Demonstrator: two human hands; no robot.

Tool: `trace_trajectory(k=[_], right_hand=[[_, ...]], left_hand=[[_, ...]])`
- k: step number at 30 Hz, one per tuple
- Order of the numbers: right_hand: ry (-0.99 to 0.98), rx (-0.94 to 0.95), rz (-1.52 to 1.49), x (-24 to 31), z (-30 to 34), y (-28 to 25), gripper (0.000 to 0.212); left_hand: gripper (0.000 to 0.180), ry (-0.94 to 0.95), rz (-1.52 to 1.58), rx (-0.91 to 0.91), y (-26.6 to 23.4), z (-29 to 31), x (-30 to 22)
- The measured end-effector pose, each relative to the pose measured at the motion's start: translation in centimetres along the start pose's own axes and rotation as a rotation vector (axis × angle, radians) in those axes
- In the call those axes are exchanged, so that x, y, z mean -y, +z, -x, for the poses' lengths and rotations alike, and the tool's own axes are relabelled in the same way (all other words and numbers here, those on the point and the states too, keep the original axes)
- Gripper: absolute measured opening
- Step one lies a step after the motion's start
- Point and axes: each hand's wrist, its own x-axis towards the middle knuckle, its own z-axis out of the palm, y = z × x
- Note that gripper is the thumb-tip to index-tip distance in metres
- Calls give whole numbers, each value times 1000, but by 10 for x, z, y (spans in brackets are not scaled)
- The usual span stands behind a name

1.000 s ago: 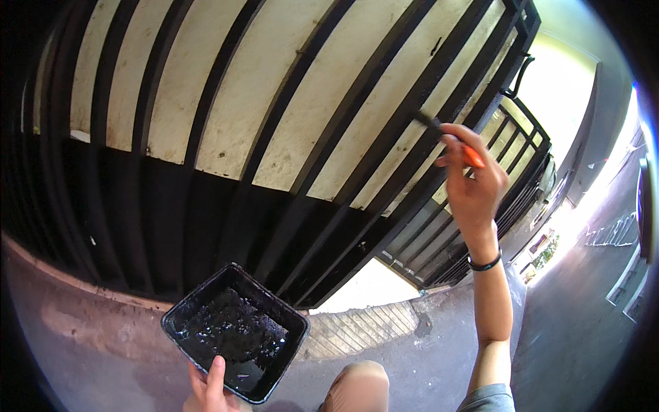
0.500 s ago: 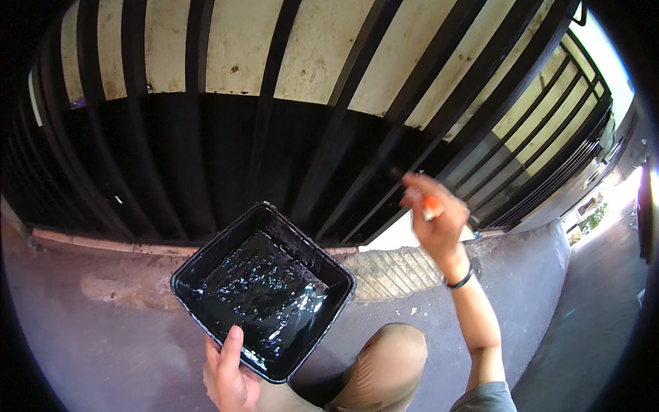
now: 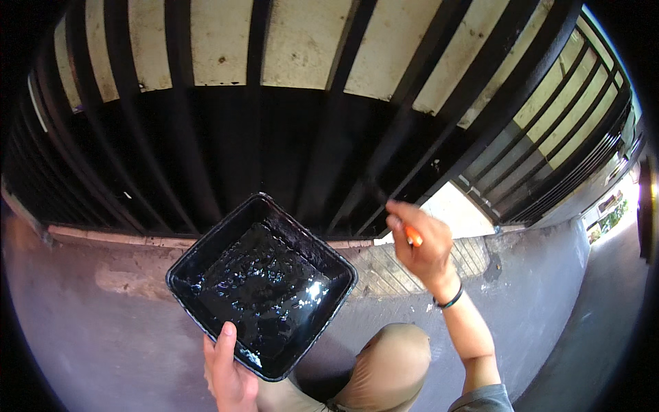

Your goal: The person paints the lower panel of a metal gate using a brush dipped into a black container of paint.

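Now your left hand clasps paint tray, thumb on top; right of tray, your right hand encloses orange-handled paintbrush.

I see the tray near left in the left hand, liquid in it; to its right, the brush in the right hand, before the far railing.

No legible words; no numbers

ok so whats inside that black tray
The black tray holds wet, glossy black liquid, lumpy in places and shiny near the right side. The liquid covers the tray's bottom, so anything lying beneath it can't be seen.
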Motion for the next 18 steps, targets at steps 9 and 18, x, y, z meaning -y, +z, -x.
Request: trace_trajectory(k=[9, 18], right_hand=[[-185, -254, 159, -11, -7, -10, 29], [156, -88, -91, -18, 23, 25, 19]], left_hand=[[59, -37, -13, 46, -5, -4, 8], [56, -24, -9, 22, -5, 0, 7]])
